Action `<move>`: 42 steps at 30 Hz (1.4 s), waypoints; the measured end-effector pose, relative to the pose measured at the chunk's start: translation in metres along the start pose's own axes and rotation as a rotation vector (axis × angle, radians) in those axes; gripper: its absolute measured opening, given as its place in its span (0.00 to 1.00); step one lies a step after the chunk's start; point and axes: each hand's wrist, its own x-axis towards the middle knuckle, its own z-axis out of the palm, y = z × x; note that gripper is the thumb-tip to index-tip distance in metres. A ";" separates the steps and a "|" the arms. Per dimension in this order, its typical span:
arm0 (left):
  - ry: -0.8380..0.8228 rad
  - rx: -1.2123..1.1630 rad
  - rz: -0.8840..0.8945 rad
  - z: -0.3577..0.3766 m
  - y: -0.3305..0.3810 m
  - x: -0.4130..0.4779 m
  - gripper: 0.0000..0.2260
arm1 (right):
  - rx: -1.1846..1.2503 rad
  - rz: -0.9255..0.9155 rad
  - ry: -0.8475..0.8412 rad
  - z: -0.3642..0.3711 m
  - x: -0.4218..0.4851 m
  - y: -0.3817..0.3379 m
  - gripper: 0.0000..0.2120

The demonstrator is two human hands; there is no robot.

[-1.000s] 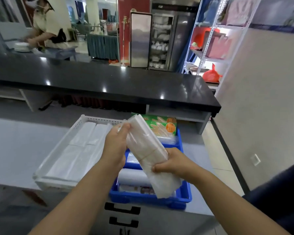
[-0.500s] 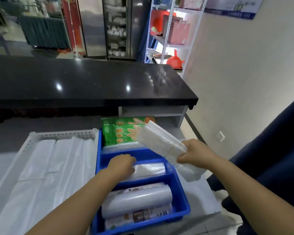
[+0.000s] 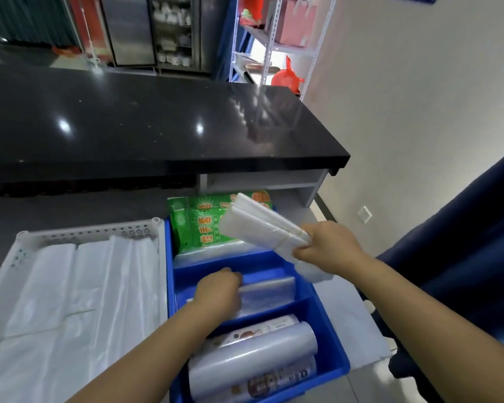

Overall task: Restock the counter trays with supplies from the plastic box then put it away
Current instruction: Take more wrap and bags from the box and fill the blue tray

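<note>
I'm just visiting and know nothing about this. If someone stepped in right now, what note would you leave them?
Right hand: grips a banded bundle of clear plastic bags, raised over the far end of the blue divided plastic tray.
Left hand: down in that tray's middle compartment on a flat stack of clear bags; its grip is hidden.
Green packets fill the far compartment, clear film rolls the near one; white bags lie in the white perforated tray alongside.
Done: both trays hold stock.
Left: set the bundle down, then put away the supply box, which is not in view.
</note>
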 end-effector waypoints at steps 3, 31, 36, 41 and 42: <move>-0.037 -0.088 -0.004 -0.006 0.002 -0.011 0.08 | -0.087 -0.129 0.010 0.003 0.011 -0.019 0.11; -0.020 -0.204 -0.205 -0.013 0.029 -0.045 0.10 | -0.299 -0.514 -0.350 0.077 0.055 -0.038 0.14; 0.098 -0.125 -0.189 -0.011 0.025 -0.045 0.09 | -0.270 -0.591 -0.042 0.065 0.042 -0.024 0.15; 0.165 -0.069 -0.219 -0.011 0.023 -0.046 0.07 | -0.243 -0.575 -0.053 0.068 0.036 -0.006 0.15; 0.160 -0.078 -0.235 -0.012 0.023 -0.046 0.07 | -0.261 -0.568 -0.070 0.071 0.036 -0.005 0.15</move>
